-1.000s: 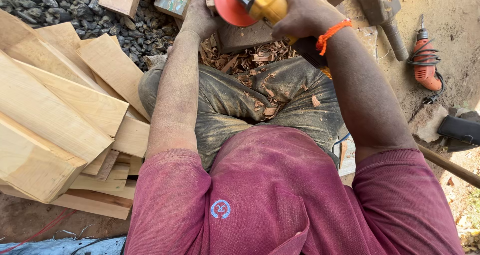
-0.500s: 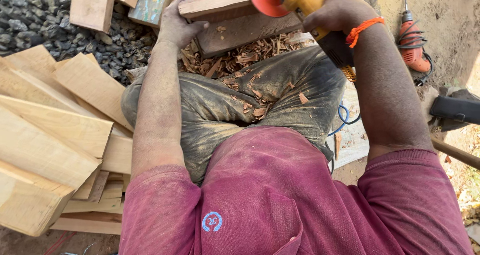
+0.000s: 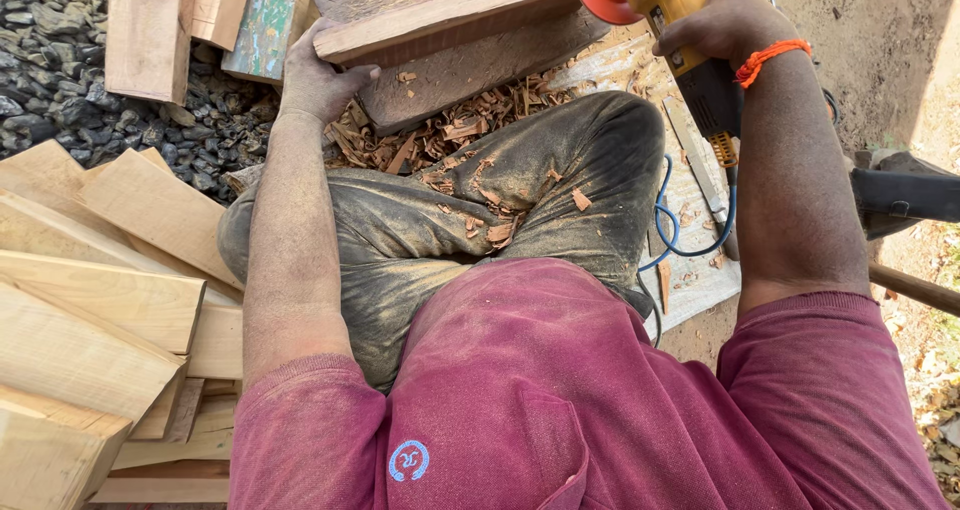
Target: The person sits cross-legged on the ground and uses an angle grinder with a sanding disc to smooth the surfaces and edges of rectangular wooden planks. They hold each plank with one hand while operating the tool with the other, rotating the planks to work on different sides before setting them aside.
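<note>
Left hand (image 3: 318, 78) presses flat on plank (image 3: 445, 18) end, fingers spread. Right hand (image 3: 712, 20) clenched round grinder (image 3: 668, 0). Plank looks stiff, heavy; steady it by that near end.

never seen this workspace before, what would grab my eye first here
Probably the yellow power grinder with its red-orange disc, gripped in the right hand at the top. Next, the left hand pressing on a wooden plank, with reddish wood shavings below it. A stack of pale cut boards fills the left side.
</note>
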